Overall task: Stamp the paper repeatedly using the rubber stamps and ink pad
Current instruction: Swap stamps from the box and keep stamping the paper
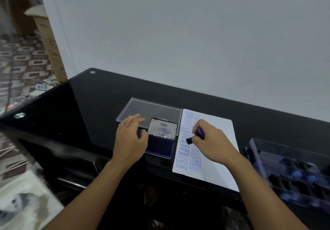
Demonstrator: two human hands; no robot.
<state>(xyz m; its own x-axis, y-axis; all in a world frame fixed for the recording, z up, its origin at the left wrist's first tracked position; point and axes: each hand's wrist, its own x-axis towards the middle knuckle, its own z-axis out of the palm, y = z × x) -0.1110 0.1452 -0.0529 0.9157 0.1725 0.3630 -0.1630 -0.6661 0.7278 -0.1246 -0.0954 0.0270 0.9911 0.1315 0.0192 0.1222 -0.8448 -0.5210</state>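
right hand (212, 144) pinches purple stamp (198, 134) over paper (219, 167); long axis 2-to-8 o'clock, black base toward 8 | left hand (130, 140) loose, fingers spread, holding nothing; at 9 o'clock of ink pad (160, 148)

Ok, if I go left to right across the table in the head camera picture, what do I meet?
First the left hand → ink pad → paper, with the right hand holding a purple stamp over it → clear stamp box.
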